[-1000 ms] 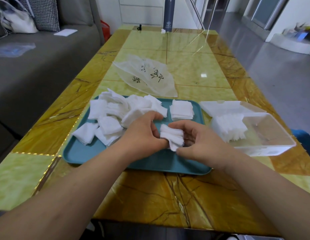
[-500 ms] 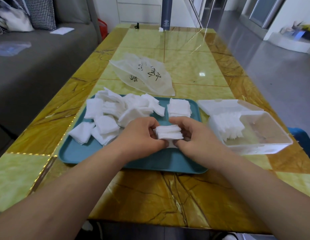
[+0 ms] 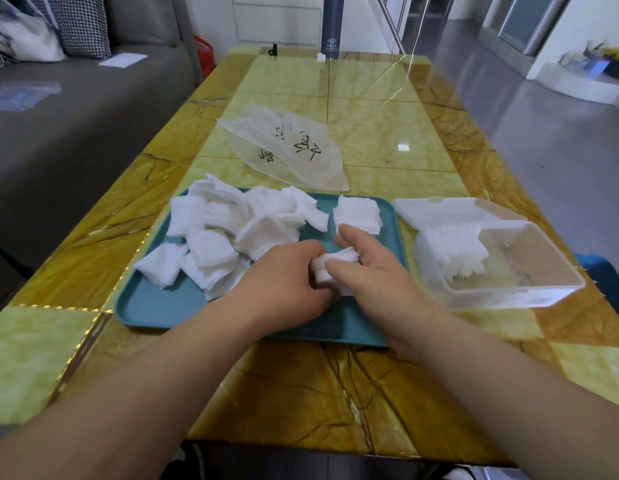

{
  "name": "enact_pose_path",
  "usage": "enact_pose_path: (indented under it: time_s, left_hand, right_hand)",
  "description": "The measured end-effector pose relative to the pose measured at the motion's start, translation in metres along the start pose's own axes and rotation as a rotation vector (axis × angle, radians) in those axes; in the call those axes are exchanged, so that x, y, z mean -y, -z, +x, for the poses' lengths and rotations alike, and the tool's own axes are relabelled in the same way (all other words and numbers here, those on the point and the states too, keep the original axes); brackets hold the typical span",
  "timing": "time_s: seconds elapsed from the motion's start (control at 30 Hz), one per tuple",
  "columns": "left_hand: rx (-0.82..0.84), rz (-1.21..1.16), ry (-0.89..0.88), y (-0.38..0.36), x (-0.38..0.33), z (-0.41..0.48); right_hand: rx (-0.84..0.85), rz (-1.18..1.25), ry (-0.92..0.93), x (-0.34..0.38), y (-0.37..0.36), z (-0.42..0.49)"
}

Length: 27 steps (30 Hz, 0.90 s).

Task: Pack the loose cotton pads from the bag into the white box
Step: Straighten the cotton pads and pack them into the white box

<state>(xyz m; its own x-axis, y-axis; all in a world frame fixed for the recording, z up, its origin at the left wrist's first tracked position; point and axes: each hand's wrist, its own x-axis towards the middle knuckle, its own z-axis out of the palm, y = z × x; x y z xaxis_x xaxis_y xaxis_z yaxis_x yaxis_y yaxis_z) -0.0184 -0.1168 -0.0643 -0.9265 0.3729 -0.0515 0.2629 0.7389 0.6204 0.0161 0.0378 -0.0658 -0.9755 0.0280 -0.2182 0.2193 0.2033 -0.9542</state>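
Both the left hand [image 3: 287, 271] and right hand [image 3: 366, 268] pinch a small stack of cotton pads [image 3: 335, 265] over the teal tray [image 3: 183, 303]; an uneven squeeze could fan it apart before the white box [image 3: 508, 285].

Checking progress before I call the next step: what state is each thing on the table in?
white box, open, lid folded back, partly filled with pads
bag, lying flat, looks emptied
loose pads, heaped untidily on the tray
squared stack, resting at the tray's far right corner
held stack, gripped between both hands over the tray
left hand, grips the held stack
right hand, grips the held stack
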Motion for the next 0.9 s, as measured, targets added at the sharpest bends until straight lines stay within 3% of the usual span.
enact_pose_path:
  time_s: [0.17, 0.43, 0.63, 0.77, 0.9]
  left_hand:
    - [0.015, -0.027, 0.013, 0.001, -0.003, -0.001]
    - [-0.023, -0.111, 0.029, 0.002, 0.000, -0.007]
    - [-0.144, -0.372, 0.072, 0.005, -0.010, -0.011]
    - [-0.051, -0.625, 0.086, 0.008, -0.030, -0.015]
    - [0.023, -0.707, 0.091, 0.004, -0.055, -0.011]
  right_hand:
    - [-0.145, -0.037, 0.008, -0.001, -0.008, 0.007]
    - [-0.179, -0.057, -0.002, 0.000, -0.020, 0.011]
    - [-0.123, 0.059, 0.036, 0.024, 0.017, -0.008]
    - [-0.016, 0.262, 0.046, 0.031, 0.051, -0.019]
    - [0.121, 0.259, 0.123, 0.030, 0.081, -0.033]
